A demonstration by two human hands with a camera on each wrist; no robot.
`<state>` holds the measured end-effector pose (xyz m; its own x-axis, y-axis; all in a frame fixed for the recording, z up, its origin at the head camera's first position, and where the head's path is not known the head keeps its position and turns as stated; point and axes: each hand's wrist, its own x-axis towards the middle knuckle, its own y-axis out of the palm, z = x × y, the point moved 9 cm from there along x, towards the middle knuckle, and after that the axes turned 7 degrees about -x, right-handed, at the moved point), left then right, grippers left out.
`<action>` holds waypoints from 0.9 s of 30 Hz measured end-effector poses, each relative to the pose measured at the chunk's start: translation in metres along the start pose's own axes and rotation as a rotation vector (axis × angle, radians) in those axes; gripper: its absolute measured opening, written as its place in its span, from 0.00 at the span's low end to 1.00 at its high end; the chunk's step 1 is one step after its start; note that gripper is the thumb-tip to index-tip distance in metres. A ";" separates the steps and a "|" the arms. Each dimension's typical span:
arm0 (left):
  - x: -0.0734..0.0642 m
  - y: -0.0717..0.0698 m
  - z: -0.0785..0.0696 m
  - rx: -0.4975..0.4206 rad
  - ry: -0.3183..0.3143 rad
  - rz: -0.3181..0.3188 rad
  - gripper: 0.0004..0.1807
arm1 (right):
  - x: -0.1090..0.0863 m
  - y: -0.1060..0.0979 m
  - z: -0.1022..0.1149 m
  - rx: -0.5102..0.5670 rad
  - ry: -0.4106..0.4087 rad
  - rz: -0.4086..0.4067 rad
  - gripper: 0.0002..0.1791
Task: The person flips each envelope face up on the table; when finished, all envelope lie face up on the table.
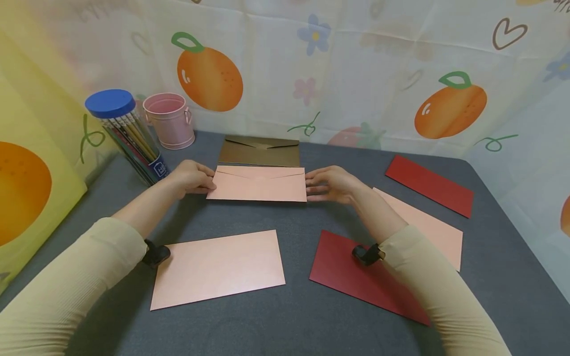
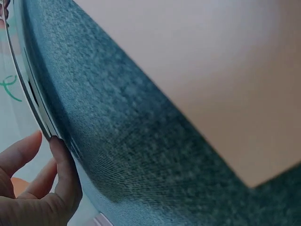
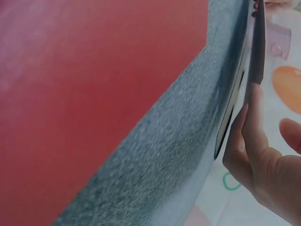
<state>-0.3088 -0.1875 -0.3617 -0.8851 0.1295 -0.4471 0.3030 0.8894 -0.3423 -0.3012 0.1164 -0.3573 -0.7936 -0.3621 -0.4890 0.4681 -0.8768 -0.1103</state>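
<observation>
One pale pink rectangular paper envelope [image 1: 260, 185]: left hand [image 1: 191, 178] pinching, right hand [image 1: 330, 185] touching with straight fingers. Nearby, a clear blue-lidded cylinder [image 1: 111, 105] holds pencils [image 1: 131, 135].

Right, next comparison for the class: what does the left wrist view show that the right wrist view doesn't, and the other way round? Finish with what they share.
Only the left wrist view shows the pale pink envelope lying flat on the table.

Only the right wrist view shows a red envelope lying flat there.

Both share the dark tabletop, the printed backdrop and the held envelope, seen nearly edge-on: the left hand pinches one end, the right hand touches the other.
</observation>
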 end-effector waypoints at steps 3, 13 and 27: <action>0.001 -0.002 0.002 0.032 -0.009 -0.011 0.32 | 0.002 0.003 0.000 0.012 0.005 -0.004 0.27; -0.002 -0.001 0.001 0.100 -0.015 -0.030 0.34 | 0.007 0.010 -0.004 0.013 0.029 -0.012 0.26; 0.003 0.003 -0.001 0.106 0.000 -0.010 0.31 | 0.009 0.009 -0.006 0.043 0.046 -0.074 0.24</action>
<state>-0.3106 -0.1839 -0.3631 -0.8882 0.1215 -0.4431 0.3302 0.8394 -0.4317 -0.3014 0.1068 -0.3675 -0.8063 -0.2817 -0.5201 0.3907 -0.9138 -0.1108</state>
